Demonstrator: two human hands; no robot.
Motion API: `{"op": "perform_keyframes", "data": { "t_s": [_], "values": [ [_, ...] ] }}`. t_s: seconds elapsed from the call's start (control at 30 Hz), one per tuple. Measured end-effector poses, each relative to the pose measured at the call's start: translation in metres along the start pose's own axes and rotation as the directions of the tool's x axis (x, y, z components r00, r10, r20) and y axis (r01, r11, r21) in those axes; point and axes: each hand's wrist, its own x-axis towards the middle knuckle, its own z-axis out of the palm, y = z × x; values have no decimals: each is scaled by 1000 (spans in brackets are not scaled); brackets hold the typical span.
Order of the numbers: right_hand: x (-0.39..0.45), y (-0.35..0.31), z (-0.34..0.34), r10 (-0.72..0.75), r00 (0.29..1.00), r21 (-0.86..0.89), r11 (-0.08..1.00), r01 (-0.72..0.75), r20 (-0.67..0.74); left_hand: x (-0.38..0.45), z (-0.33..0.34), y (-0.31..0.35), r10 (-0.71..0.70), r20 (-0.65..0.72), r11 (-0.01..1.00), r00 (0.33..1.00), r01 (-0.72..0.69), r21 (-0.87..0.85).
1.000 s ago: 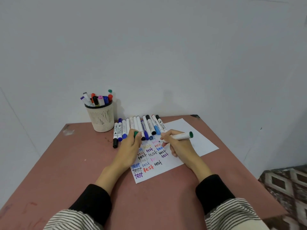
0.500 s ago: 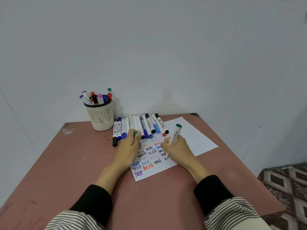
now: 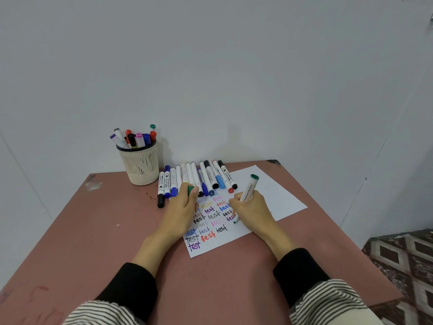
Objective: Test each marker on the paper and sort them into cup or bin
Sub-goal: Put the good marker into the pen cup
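My right hand (image 3: pixel 251 210) grips an uncapped green marker (image 3: pixel 248 191), white-bodied, tilted with its tip touching the white paper (image 3: pixel 269 195). The paper lies on the table and carries several coloured "test" words. My left hand (image 3: pixel 184 209) rests on the paper's left part and pinches the green cap (image 3: pixel 191 190). A row of several capped markers (image 3: pixel 201 178) lies just beyond both hands. A cream mesh cup (image 3: pixel 140 164) at the back left holds several markers. No bin is in view.
The reddish-brown table (image 3: pixel 105 231) ends at a white wall behind the cup. Its right edge drops off to a patterned floor (image 3: pixel 403 256) at the lower right.
My right hand swung the green marker from lying sideways to tip-down and lowered the tip onto the paper. My left hand stayed put with the cap.
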Motion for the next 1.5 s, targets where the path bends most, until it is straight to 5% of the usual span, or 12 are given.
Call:
{"op": "perform_keyframes", "data": {
  "t_s": [1.5],
  "values": [
    [5, 6, -3, -1, 999, -21, 1000, 0, -55, 0, 0, 2, -12, 0, 1000, 1000, 12, 23]
  ]
}}
